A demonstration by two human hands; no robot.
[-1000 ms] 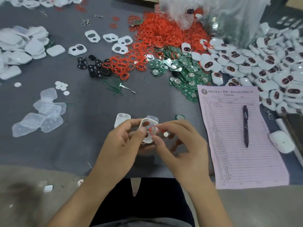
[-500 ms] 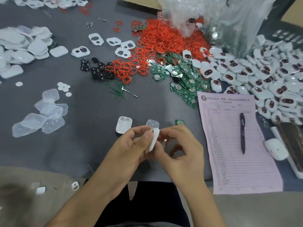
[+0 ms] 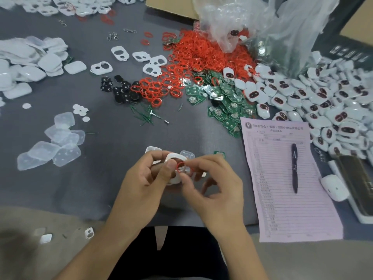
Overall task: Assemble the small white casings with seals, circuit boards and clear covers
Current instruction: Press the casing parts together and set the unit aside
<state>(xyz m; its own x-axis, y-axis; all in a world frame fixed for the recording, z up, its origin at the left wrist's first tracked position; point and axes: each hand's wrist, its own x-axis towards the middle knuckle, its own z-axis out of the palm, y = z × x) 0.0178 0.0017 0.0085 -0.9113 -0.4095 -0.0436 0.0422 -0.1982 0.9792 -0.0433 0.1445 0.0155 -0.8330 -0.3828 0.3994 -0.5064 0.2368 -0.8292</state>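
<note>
My left hand point(image 3: 145, 182) grips a small white casing point(image 3: 176, 158) just above the near part of the grey table, thumb across its face. My right hand point(image 3: 214, 186) pinches a red seal ring point(image 3: 180, 165) and holds it against the casing's opening. Behind my fingers on the table lie a clear cover point(image 3: 186, 154), another white casing half point(image 3: 152, 149) and a green circuit board point(image 3: 219, 153). A heap of red seals point(image 3: 201, 55) and a scatter of green boards point(image 3: 224, 102) lie further back.
Clear covers point(image 3: 56, 142) lie at the left, white shells point(image 3: 26, 63) at the far left, finished casings point(image 3: 333, 102) at the right. A pink form point(image 3: 282, 199) with a pen point(image 3: 294, 166) lies at my right, beside a white mouse point(image 3: 334, 186). A plastic bag point(image 3: 272, 27) stands at the back.
The casing stood edge-on between my hands half a second ago; it now faces up again, with the red seal back at its opening.
</note>
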